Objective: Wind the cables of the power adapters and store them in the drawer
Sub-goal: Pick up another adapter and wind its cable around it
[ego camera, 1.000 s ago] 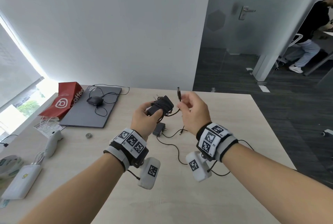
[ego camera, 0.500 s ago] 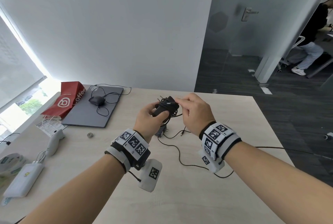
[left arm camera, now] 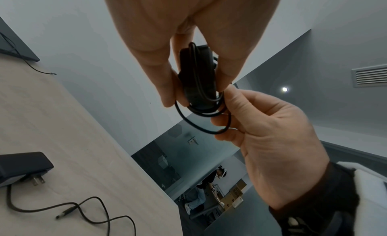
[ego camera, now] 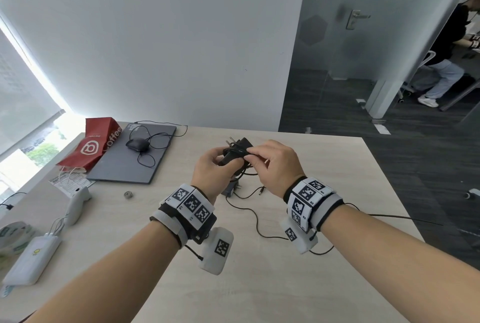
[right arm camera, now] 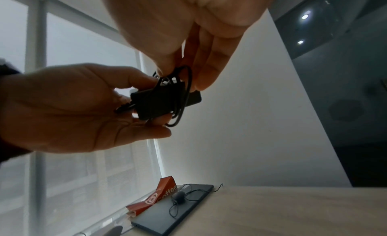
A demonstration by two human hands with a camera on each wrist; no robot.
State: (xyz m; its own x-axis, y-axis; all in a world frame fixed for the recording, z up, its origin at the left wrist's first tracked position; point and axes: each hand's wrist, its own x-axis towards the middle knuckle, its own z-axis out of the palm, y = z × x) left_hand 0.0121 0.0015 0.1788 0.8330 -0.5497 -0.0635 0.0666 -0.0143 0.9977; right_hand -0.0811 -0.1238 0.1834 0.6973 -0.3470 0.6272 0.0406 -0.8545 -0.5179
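My left hand [ego camera: 223, 164] grips a black power adapter [ego camera: 237, 150] above the table, its cable wound round the body in several loops. My right hand [ego camera: 250, 152] pinches the cable [left arm camera: 206, 130] against the adapter's top. The left wrist view shows my left fingers [left arm camera: 167, 83] on both sides of the adapter [left arm camera: 196, 77], with a loose loop hanging by the right hand [left arm camera: 261, 123]. From the right wrist view the wound adapter [right arm camera: 161, 100] sits between both hands. A second adapter [ego camera: 230, 189] lies on the table under my hands, its cable [ego camera: 257, 221] unwound. No drawer is in view.
A closed laptop [ego camera: 155, 156] carrying a wired mouse [ego camera: 137, 144] and a red coffee bag [ego camera: 96, 146] lie at the back left. A white controller [ego camera: 76, 203], a power bank [ego camera: 31, 257] and a small grey ring [ego camera: 128, 194] sit at left. The table's right edge [ego camera: 389, 192] is near. A person [ego camera: 446, 50] stands far right.
My right hand lowered the raised cable end and brought it to the adapter in my left hand. The last loose stretch is now wrapped against the adapter.
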